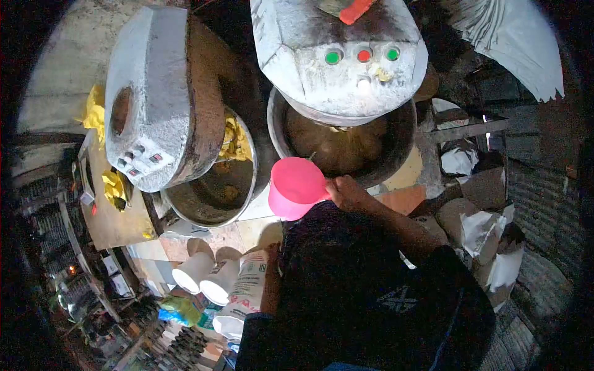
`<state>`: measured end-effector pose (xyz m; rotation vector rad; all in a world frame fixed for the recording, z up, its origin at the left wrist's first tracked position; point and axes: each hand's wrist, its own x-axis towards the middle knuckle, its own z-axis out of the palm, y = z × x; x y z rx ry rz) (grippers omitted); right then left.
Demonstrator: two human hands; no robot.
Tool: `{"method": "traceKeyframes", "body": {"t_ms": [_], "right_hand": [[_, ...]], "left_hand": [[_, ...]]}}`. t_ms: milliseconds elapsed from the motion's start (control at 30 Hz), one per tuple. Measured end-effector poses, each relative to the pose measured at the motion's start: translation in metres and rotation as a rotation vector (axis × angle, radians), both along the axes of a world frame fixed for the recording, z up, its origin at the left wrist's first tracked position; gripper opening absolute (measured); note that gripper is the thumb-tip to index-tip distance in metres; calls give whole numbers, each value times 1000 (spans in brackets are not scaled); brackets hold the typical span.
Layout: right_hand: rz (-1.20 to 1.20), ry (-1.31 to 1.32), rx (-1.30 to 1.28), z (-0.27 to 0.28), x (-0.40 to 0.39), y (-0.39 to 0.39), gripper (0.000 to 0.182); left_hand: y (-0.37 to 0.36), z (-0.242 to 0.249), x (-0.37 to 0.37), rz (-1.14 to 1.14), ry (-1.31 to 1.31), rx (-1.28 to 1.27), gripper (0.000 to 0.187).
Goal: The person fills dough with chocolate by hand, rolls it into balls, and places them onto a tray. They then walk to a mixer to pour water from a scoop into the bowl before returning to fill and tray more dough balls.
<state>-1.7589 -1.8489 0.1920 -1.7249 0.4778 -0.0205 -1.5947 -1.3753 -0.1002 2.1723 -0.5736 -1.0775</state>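
Note:
A pink plastic jug [291,201] is held by its handle in my right hand [349,193], whose fingers are closed round it. The jug is level with the near rim of a large metal mixing bowl [276,139], in front of my chest. Under the white mixer head [352,80], a brownish mass [337,145] lies in that bowl. My left hand [272,252] is low beside a white printed bucket [247,287], its fingers hidden from view.
A second mixer [148,105] stands to the left over another metal bowl [252,185]. Two white buckets [197,272] [221,281] are on the tiled floor. Yellow plastic [114,188] lies on a wooden board [133,219]. Torn sacks [482,229] are piled on the right beside corrugated sheeting [544,216].

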Motion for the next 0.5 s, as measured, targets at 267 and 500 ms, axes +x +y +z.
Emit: {"method": "traceKeyframes", "body": {"t_ms": [267,500], "right_hand": [[117,175,-380,-1,-3,3,34],[169,55,-661,-26,-12,14,29]], "left_hand": [[0,4,1,-2,-10,0,18],[1,5,-1,-12,-37,-12,18]]}}
